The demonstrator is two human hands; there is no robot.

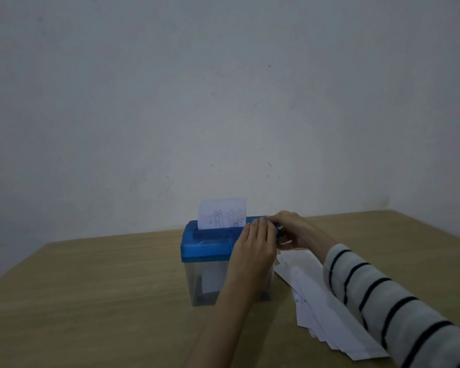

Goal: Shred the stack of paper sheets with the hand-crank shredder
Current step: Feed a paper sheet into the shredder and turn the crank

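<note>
A small shredder with a blue lid (207, 245) and a clear bin (197, 282) stands on the wooden table (91, 301). A printed sheet (222, 213) sticks up out of the slot in the lid. My left hand (255, 248) rests flat on the lid's right end, fingers straight. My right hand (294, 229), in a striped sleeve, is curled round the crank handle (279, 227) at the shredder's right side. A fanned stack of paper sheets (327, 306) lies on the table to the right, partly under my right forearm.
A plain grey wall (223, 102) rises just behind the table's far edge. Bare tabletop stretches to the left of and in front of the shredder. The table's right edge runs past my right arm.
</note>
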